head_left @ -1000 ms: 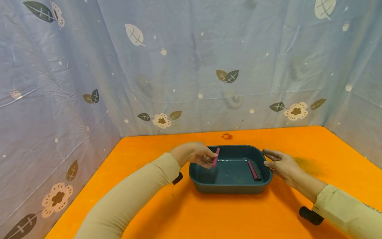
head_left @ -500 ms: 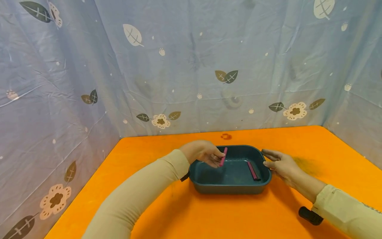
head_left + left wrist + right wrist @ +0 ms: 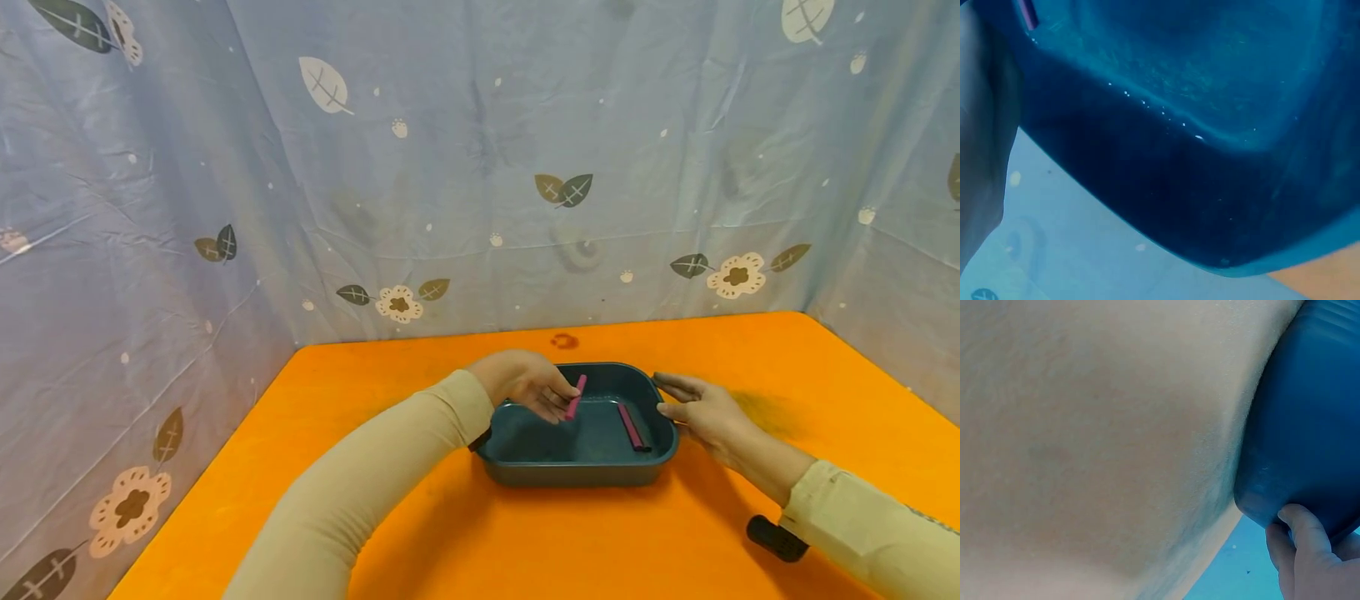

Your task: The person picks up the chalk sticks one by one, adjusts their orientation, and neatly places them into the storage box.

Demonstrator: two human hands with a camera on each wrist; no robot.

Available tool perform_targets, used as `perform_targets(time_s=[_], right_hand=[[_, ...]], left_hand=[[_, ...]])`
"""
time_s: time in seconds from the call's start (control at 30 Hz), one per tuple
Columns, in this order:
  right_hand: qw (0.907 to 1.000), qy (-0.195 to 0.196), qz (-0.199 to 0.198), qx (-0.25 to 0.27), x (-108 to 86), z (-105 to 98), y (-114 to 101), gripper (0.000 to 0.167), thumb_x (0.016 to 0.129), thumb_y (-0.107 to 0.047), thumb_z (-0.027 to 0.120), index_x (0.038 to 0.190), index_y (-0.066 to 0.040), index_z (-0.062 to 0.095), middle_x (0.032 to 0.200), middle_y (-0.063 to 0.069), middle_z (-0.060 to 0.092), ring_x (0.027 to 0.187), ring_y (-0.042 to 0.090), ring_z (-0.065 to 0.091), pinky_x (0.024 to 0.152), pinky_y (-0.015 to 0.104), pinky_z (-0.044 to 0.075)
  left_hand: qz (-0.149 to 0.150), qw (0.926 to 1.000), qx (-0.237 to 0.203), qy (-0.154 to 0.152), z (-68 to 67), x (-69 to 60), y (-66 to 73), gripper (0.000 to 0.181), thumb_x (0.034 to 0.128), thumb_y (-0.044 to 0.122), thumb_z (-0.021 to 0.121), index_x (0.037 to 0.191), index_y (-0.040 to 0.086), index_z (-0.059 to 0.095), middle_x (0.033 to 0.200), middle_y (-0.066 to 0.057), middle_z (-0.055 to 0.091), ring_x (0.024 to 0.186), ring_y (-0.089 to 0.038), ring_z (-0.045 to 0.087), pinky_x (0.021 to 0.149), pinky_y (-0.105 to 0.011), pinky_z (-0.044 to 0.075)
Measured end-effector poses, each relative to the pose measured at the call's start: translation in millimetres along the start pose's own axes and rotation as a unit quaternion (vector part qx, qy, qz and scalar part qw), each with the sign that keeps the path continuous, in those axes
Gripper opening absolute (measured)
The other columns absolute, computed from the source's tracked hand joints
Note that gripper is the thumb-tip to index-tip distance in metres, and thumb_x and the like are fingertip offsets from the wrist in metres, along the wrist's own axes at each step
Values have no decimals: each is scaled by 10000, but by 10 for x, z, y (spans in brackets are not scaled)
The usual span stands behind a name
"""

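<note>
Pale blue curtains [image 3: 450, 167] printed with leaves and flowers close off the far, left and right sides of a bright orange surface [image 3: 600, 542], which has a reddish mark near its far edge. On it sits a deep blue-green basin [image 3: 577, 476] with rounded corners and a smooth rim. The held stick [image 3: 576, 397] is slim, straight and magenta, slanting with its far end to the right, and it is over the middle of the basin. Another magenta stick [image 3: 628, 427] lies on the basin floor towards the right end, with a dark strip along its right side; whether that is shadow or a separate piece, I cannot tell.

From the left, the left arm in its cream sleeve [image 3: 405, 446] reaches across the basin's left end, wrist bent, and the left hand [image 3: 528, 387] pinches the held stick between thumb and fingers. The right hand [image 3: 712, 421] comes in from the near right, its fingers loosely extended and touching the basin's right end, grasping no stick. Below the right wrist shows a black device [image 3: 777, 539].
</note>
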State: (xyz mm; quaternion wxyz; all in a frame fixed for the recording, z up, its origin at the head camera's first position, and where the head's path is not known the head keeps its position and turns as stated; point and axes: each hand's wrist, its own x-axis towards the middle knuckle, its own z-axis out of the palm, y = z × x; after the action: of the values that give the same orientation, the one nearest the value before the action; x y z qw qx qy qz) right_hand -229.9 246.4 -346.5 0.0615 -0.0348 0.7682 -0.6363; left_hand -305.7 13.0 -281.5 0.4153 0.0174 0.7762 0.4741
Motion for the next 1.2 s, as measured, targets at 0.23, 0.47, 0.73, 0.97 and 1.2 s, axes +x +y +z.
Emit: perform_targets(time_s=[0.23,0.47,0.73,0.97,1.2], right_hand=[[10000,37,30,-35,0,1,-5,611,1009,25,453,1512,85,111,1543,312,121,1069,130,566,782,259,544],[10000,45,54,61,13,6,-3,612,1009,30,455,1509,91,108,1542,315,117,1022,95,576,768,256,545],[10000,61,23,-47,5,11,-4,603,1007,29,455,1509,89,126,1544,306,130,1047,104,568,762,252,537],[9999,87,26,44,14,26,12,605,999,48,461,1506,90,135,1538,311,135,1058,121,568,783,239,539],[9999,85,40,140,3,18,25,610,997,51,463,1508,85,131,1540,310,128,982,49,567,784,233,536]], left_hand=[[10,9997,258,-22,34,87,62,215,1021,121,510,857,0,579,780,-116,587,745,-232,553,1042,-422,427],[-20,9995,179,270,145,206,27,181,1004,107,544,906,-29,613,776,-113,582,738,-223,551,998,-410,468],[4,9992,199,341,284,332,-13,182,995,69,552,995,-93,636,758,-136,578,715,-237,551,978,-420,478],[-162,9993,-40,335,403,443,-55,157,980,27,563,853,-64,577,725,-166,558,678,-244,540,973,-415,477],[-382,9985,-134,366,498,551,-49,166,990,36,549,864,-72,562,720,-178,550,702,-256,524,981,-414,472]])
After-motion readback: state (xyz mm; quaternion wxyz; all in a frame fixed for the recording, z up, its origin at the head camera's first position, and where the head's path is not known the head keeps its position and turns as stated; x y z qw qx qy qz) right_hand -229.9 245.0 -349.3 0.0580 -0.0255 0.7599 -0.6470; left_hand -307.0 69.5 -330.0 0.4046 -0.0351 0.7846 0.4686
